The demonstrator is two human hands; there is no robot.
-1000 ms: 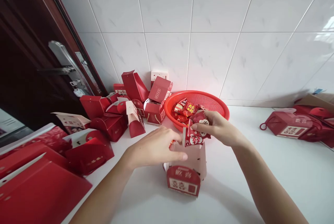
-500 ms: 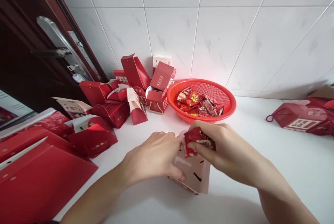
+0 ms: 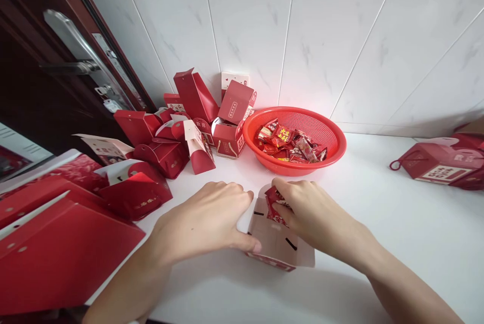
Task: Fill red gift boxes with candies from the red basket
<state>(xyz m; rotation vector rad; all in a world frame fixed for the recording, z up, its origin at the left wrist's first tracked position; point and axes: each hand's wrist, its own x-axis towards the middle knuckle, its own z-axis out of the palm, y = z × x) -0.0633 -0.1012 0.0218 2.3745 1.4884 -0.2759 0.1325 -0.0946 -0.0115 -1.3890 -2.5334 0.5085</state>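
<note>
My right hand point(image 3: 306, 205) pinches a red candy packet point(image 3: 275, 208) with pale printing, between thumb and fingers. The packet is tilted at the mouth of an open gift box point(image 3: 278, 238), and part of it is hidden by my fingers. The box is pale inside, with dark slots in its flaps and a red printed front edge. My left hand point(image 3: 207, 218) is at the box's left side, thumb and fingers apart. Its thumb tip touches the near left edge. Just behind, a red plastic basket point(image 3: 325, 130) holds several wrapped candies point(image 3: 283, 135).
Several red gift boxes point(image 3: 161, 155) crowd the left and back of the white table point(image 3: 363, 188). A large red bag-like box point(image 3: 68, 258) lies at near left. More boxes point(image 3: 440, 163) stand at far right. Behind are a tiled wall point(image 3: 249, 26) and a door handle point(image 3: 71, 37).
My right hand has brought the candy packet lower into the box's mouth. My left hand has drawn back leftward, its thumb and fingers wider apart. The view has shifted slightly.
</note>
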